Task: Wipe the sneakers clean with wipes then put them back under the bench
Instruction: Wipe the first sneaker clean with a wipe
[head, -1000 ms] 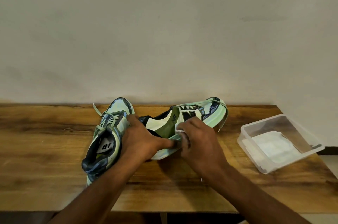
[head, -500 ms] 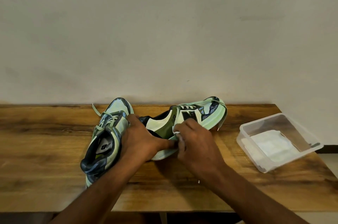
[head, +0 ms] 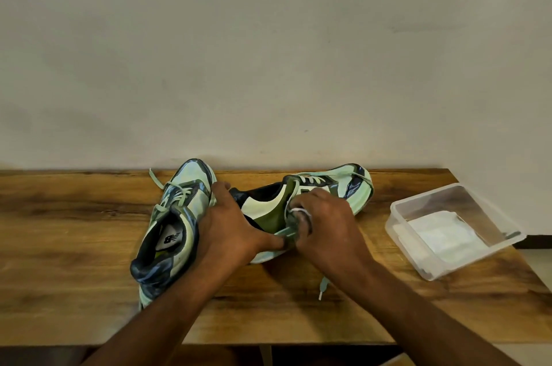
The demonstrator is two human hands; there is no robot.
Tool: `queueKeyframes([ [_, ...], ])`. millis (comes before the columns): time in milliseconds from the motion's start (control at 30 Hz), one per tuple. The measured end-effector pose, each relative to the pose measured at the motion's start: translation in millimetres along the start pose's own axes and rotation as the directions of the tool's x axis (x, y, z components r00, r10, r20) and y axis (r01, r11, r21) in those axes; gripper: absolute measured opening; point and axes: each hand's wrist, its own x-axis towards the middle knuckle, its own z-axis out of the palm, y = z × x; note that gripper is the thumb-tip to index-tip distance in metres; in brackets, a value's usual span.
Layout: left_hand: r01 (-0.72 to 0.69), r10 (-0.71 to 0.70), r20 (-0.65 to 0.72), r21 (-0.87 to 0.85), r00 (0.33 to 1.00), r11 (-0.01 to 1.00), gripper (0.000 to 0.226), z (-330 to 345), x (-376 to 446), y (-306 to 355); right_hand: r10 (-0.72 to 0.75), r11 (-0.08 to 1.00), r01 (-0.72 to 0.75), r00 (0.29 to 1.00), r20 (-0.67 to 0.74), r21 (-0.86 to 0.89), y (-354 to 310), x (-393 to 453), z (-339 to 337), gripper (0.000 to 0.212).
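Head view: wooden counter [head: 74,249] runs wall to wall across the frame, back edge tight against a plain wall [head: 268,52], front edge just below the forearms, right end corner visible past the clear plastic tub [head: 504,238]. Open wood to the far left of the shoes and along the front strip; right side is taken up by the tub, which sits near the right edge with a stack of white wipes [head: 442,234] inside. Left sneaker [head: 176,225] stands upright near the counter's middle, toe toward the wall, mint and grey-blue panels, dark heel, logo insole showing, pale green laces loose. Right sneaker [head: 334,189] lies tipped on its side just beside it, toe pointing right, olive and cream side panel facing up, mint sole edge toward the front. Left hand [head: 230,231] grips the tipped shoe at its heel end, thumb stretched along the lower edge. Right hand [head: 325,225] has fingers curled, pinching a small white wipe [head: 298,211] against the shoe's side. One lace end [head: 322,288] trails on the wood below the right wrist.
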Motion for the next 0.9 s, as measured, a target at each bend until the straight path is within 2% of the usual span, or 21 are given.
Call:
queueKeyframes([
  [133, -0.018, 0.018, 0.008, 0.021, 1.000, 1.000, 0.153, -1.3, -1.2, 0.4, 0.239, 0.971, -0.238, 0.959, -0.151, 0.026, 33.0, 19.2, -21.7, 0.019],
  [200, -0.030, 0.030, 0.004, 0.029, 1.000, 0.999, 0.154, -1.7, -2.1, -0.7, 0.277, 0.960, -0.277, 0.942, -0.189, 0.022, 36.3, 20.7, -24.2, 0.018],
  [267, -0.043, 0.043, -0.004, 0.034, 0.999, 0.998, 0.154, -1.4, -2.6, -1.4, 0.245, 0.969, -0.244, 0.958, -0.146, 0.023, 22.9, 13.6, -15.5, 0.021],
  [400, -0.048, 0.048, -0.010, 0.016, 0.999, 0.999, 0.147, -0.4, -2.6, -1.9, 0.052, 0.998, -0.052, 0.999, -0.016, 0.020, -6.2, -1.3, 1.1, 0.016],
  [467, -0.045, 0.045, -0.009, 0.015, 0.999, 0.999, 0.149, -1.0, -3.6, -1.0, 0.070, 0.997, -0.070, 0.997, -0.028, 0.016, 2.1, 5.7, -3.8, 0.017],
  [567, -0.044, 0.044, -0.008, 0.026, 0.999, 0.999, 0.155, -1.9, -6.2, -0.6, 0.252, 0.967, -0.253, 0.960, -0.124, 0.014, 28.3, 21.1, -17.8, 0.016],
  [633, -0.047, 0.047, -0.002, 0.025, 0.999, 0.999, 0.155, -1.4, -8.0, -0.6, 0.311, 0.949, -0.315, 0.938, -0.153, -0.004, 34.1, 24.1, -20.7, 0.015],
  [800, -0.080, 0.080, -0.023, 0.007, 0.997, 0.997, 0.150, -0.1, -7.8, -2.0, 0.100, 0.994, -0.099, 0.994, -0.050, 0.036, -0.1, 3.6, 0.0, 0.016],
  [900, -0.096, 0.096, -0.046, 0.005, 0.994, 0.995, 0.158, 1.8, -10.2, -5.9, 0.082, 0.996, -0.082, 0.996, -0.026, 0.023, 2.2, -0.1, 0.7, 0.018],
])
